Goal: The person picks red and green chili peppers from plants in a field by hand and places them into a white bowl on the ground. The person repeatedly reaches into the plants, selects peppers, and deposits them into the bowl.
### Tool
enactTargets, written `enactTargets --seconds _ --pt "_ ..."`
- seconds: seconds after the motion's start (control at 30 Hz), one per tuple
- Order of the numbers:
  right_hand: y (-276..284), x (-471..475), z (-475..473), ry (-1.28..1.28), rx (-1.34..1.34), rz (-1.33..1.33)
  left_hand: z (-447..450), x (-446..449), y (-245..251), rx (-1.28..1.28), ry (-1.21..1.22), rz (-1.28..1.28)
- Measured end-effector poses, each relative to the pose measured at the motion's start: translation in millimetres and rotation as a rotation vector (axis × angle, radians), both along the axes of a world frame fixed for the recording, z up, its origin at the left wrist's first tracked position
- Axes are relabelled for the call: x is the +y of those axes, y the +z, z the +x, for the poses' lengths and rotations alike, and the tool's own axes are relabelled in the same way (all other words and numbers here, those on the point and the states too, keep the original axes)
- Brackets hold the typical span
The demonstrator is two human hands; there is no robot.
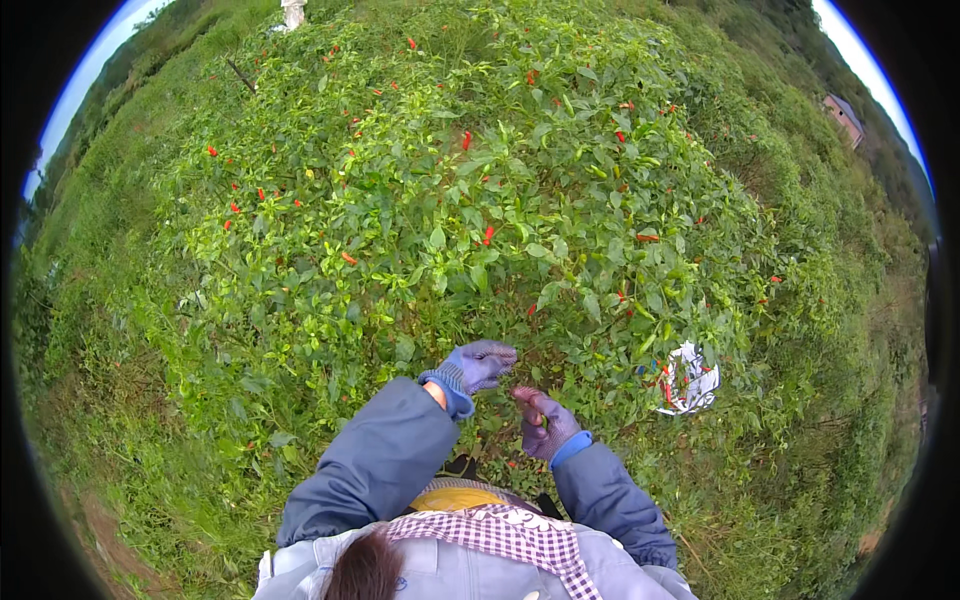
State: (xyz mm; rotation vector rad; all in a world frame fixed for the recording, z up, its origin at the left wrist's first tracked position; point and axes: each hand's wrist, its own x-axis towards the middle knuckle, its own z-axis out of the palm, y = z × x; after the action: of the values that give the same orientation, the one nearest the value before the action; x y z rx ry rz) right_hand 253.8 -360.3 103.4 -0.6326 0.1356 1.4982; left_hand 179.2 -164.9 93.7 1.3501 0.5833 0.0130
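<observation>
My left hand [484, 365], in a purple mesh-like glove, reaches in at the near edge of the chili pepper plants [480, 277]. Its fingers lie close together, and their tips are hard to make out against the leaves. My right hand [547, 426], gloved the same way, is lower and to the right with its fingers curled. A small green bit shows at that palm, too small to name. The two hands are close but apart. Red chili peppers [489, 235] and green chili peppers [646, 343] hang among the leaves ahead.
To my right, a white bag [694, 381] with red chili peppers in it sits open among the plants. A dark stick [241, 76] stands at the far left. Beyond the field on the right is a brick building [844, 118]. A pale figure-like shape [293, 13] shows at the top.
</observation>
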Motion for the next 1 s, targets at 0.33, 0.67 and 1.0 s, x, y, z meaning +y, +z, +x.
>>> enactTargets --seconds 0.33,0.67,1.0 --pt "-34.3 -55.1 -25.6 -0.178 0.112 -0.267 88.4 44.0 -139.1 0.658 -0.697 0.916" --pt "-14.1 -13.7 10.0 -0.176 -0.181 -0.372 134.8 54.9 -139.5 0.397 -0.758 0.786" --pt "-131.2 91.7 55.6 -0.208 -0.706 -0.835 149.0 48.0 -143.9 0.381 -0.779 0.759"
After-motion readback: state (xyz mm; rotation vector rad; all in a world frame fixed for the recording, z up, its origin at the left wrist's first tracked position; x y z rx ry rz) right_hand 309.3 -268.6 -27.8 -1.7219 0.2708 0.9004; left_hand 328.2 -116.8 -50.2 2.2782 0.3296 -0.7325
